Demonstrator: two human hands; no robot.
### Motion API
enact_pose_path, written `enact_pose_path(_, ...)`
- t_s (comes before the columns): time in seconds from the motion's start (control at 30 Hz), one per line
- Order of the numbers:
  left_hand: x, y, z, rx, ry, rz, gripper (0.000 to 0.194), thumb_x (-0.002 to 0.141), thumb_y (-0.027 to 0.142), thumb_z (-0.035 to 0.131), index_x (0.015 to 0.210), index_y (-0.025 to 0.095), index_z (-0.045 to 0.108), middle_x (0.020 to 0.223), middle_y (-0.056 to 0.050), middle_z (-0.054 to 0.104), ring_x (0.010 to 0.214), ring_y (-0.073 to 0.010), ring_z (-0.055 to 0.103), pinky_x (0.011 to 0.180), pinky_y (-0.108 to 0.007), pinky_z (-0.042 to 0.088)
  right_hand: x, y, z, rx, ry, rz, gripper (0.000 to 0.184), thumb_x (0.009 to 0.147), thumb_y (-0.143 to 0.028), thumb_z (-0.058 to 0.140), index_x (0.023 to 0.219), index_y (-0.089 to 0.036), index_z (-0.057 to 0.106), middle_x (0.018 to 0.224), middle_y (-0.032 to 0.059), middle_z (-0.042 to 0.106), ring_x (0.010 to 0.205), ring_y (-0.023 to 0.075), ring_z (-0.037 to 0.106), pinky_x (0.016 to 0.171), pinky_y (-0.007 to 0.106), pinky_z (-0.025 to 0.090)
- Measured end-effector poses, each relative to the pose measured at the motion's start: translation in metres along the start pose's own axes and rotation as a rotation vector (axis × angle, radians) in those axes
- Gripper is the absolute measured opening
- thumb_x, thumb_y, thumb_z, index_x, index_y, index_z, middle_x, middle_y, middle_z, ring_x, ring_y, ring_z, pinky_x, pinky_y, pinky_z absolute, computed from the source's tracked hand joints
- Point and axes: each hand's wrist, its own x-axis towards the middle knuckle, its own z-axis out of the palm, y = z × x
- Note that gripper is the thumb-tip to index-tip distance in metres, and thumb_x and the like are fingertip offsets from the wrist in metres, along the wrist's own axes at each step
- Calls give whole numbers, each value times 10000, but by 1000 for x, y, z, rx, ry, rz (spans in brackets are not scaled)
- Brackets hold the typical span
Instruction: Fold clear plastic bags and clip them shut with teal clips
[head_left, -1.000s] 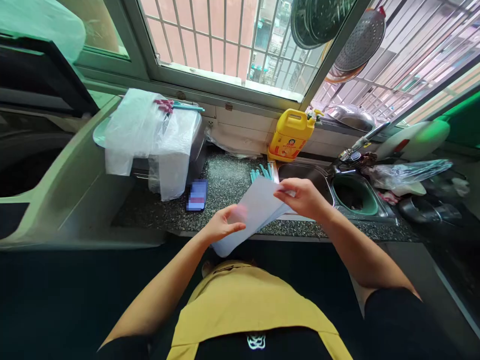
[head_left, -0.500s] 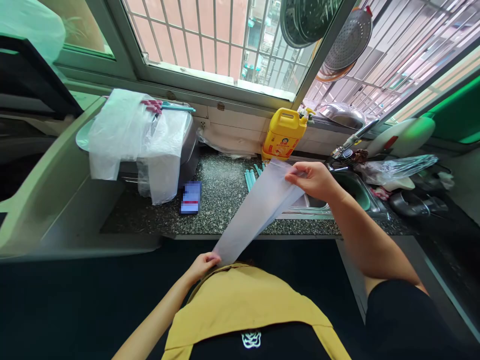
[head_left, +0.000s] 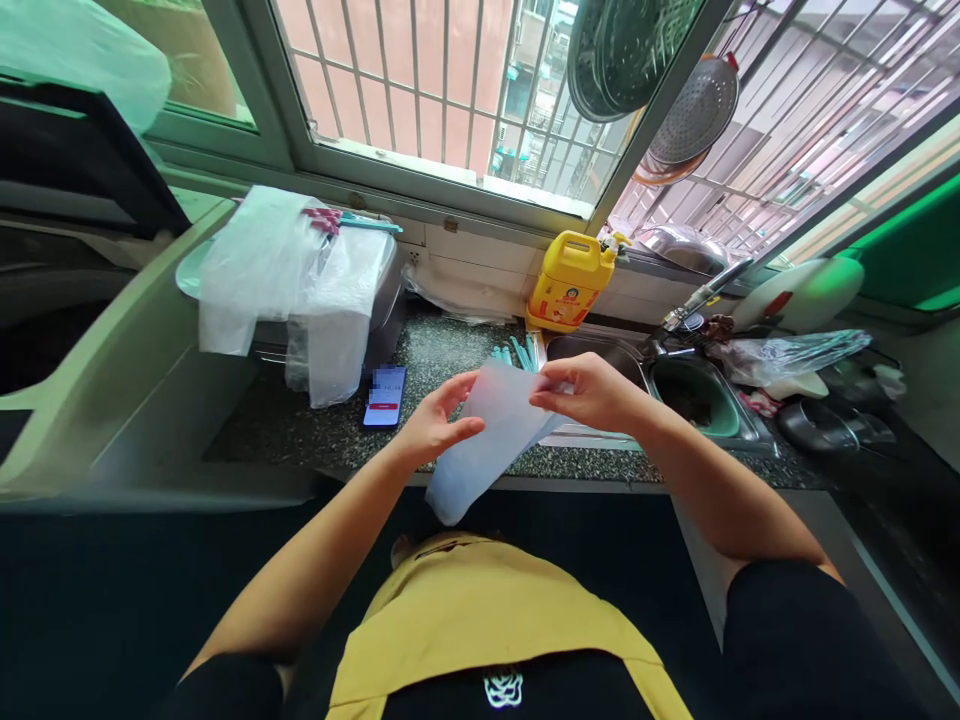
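A thin translucent plastic bag hangs in front of me over the edge of the speckled counter. My right hand pinches its upper right corner. My left hand grips the bag's upper left edge, thumb on the near side and fingers curled over the far side. The bag's lower end droops toward my yellow apron. Several teal sticks lie on the counter just beyond the bag.
A phone lies on the counter left of my hands. White plastic bags drape over a metal box at the back left. A yellow jug stands by the sink, with a green basin and tap to the right.
My left hand rose from the bag's bottom end near my apron to its upper edge. My right hand came down and nearer, so the bag is no longer stretched out.
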Motion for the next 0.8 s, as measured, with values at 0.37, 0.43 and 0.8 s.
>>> enact_pose_path(0.37,-14,8,-4,-135,66,-30,304,714,449,713,741,147,689,700,-59,711,658,-161,640,662,-282,512,-33,34,-22,69,-13,12,182,792,-355,618,721,-188,638,693,15,628,649,129,556,616,263,440)
enact_pose_path(0.43,-13,12,-4,-176,124,-6,356,663,478,745,783,150,676,671,-44,702,614,-152,633,616,-269,508,-36,37,-14,226,12,39,225,793,-388,614,723,-175,626,668,11,611,617,119,542,587,258,442)
enact_pose_path(0.8,-8,32,11,-197,319,25,360,618,485,764,737,162,659,596,4,642,532,-109,587,523,-221,465,-26,41,49,900,454,81,394,621,-566,737,670,-195,613,620,16,642,562,138,580,542,276,480)
